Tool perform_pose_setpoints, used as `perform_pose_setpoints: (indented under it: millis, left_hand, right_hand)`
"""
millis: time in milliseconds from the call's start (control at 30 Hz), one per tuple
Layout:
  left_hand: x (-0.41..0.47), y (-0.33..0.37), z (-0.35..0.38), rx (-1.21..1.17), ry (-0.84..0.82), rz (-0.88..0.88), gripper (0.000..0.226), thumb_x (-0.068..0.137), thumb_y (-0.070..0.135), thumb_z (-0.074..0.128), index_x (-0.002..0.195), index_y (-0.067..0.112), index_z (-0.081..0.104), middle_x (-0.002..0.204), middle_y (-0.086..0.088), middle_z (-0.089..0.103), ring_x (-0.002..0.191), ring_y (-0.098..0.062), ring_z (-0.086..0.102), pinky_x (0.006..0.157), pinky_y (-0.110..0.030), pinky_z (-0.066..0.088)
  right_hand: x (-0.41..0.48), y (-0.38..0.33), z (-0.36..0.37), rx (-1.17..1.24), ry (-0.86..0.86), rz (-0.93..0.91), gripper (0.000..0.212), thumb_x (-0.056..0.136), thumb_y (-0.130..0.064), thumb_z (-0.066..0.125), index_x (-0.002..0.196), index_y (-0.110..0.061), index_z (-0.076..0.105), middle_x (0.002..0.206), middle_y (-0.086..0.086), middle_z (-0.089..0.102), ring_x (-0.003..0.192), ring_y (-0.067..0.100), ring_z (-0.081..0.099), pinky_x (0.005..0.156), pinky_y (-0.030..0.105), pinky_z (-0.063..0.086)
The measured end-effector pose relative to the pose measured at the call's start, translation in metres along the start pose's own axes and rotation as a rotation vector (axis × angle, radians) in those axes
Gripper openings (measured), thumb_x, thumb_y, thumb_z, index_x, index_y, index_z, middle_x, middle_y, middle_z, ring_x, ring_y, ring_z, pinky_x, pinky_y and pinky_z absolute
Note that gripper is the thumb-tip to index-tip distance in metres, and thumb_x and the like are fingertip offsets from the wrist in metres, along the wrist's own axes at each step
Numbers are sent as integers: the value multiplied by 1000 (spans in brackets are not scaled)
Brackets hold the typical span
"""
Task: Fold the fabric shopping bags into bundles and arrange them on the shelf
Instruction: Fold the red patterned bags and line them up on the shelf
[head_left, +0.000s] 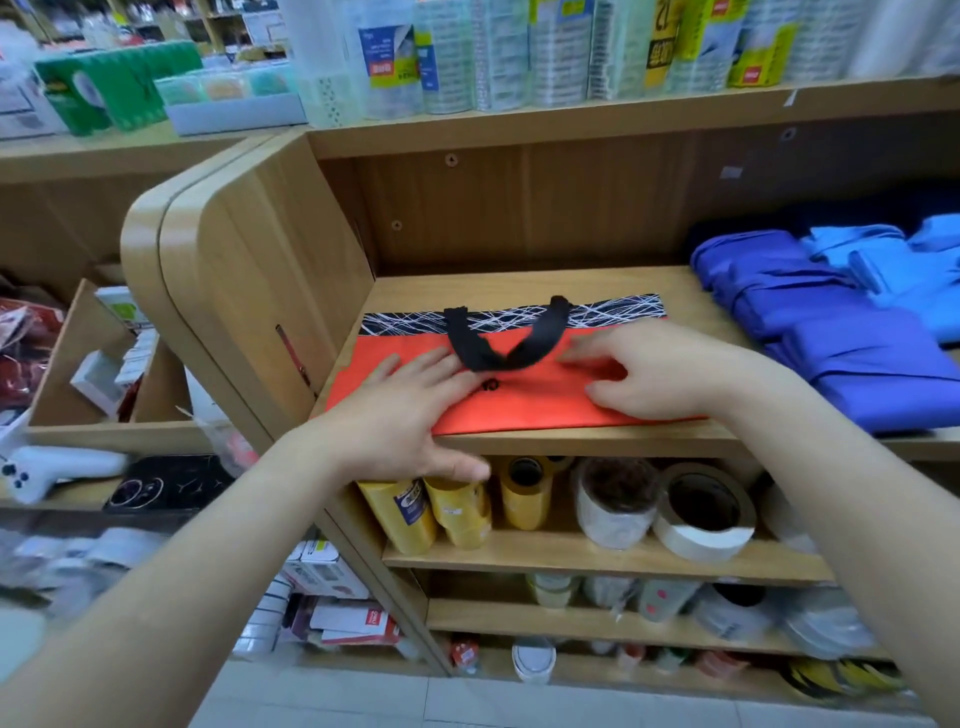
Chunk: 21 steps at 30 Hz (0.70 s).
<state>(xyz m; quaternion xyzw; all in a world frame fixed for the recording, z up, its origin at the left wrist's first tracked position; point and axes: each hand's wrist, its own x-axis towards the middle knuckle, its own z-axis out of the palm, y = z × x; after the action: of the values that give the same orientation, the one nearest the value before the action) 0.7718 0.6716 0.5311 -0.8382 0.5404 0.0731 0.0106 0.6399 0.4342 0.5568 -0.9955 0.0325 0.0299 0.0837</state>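
My left hand (410, 410) lies flat on the red bag (530, 405); my right hand (649, 369) rests loose, fingers open. I should tuck the black handle (460, 338) in, then fold evenly.

The blue bags (852, 338) run off the right edge.

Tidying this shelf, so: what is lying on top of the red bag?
Its black handle lies looped on the red bag. The left hand rests flat on it; the right hand is over it, fingers relaxed. A small black print shows only partly.
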Motion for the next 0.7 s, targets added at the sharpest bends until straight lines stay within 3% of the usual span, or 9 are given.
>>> perform_pose_setpoints:
  millis: [67,133,200,300,400,500,600,700]
  left_hand:
    - [-9,-2,10,118,2,-7,98,79,76,50,155,36,4,164,10,0,151,-16,-2,121,-50,10]
    - [-15,0,14,91,95,35,82,89,49,60,155,33,14,164,6,11,151,-21,11,117,-53,24]
    - [-20,4,11,45,120,52,73,89,35,54,154,32,22,162,3,22,149,-25,22,114,-51,31]
    - [-27,12,4,-47,76,-4,70,89,21,46,152,38,22,160,10,23,148,-15,22,118,-39,26]
    - [-33,21,-7,-97,42,-11,73,81,19,35,149,43,29,156,18,29,146,-8,25,118,-35,26]
    - [-40,30,-16,-84,-44,13,70,86,17,40,148,46,29,156,21,28,146,-4,22,119,-28,21]
    - [-46,33,-22,-49,-58,46,65,92,26,56,147,49,30,156,22,27,144,2,23,118,-21,18]
    - [-45,31,-25,-74,-18,24,57,95,25,53,144,50,37,150,21,41,138,-3,37,115,-26,29]
  right_hand:
    - [-6,1,0,81,1,-22,49,92,-44,59,139,-32,53,142,-17,53,132,7,47,110,24,35]
    - [-16,0,-5,273,0,-52,53,86,-53,63,134,-32,58,132,-19,60,123,0,53,106,21,40]
    - [-23,-8,-14,545,71,-105,62,77,-55,65,135,-35,55,123,-17,65,114,-7,58,101,18,45]
    - [-15,-21,-29,799,261,-162,68,77,-49,61,141,-44,38,127,-11,61,115,-4,58,98,14,45]
    - [16,-21,-34,644,265,-121,71,90,-48,56,150,-47,19,153,-11,36,133,-1,40,111,21,32]
    - [43,-2,-15,475,57,-113,69,97,-46,46,155,-36,10,164,-4,11,147,1,10,122,26,8]
    - [43,14,8,269,-133,-46,54,102,-42,37,154,-32,24,163,0,20,150,13,15,120,26,10]
    - [31,9,4,253,-105,-25,51,101,-47,36,150,-33,33,161,-1,26,149,13,16,118,25,11]
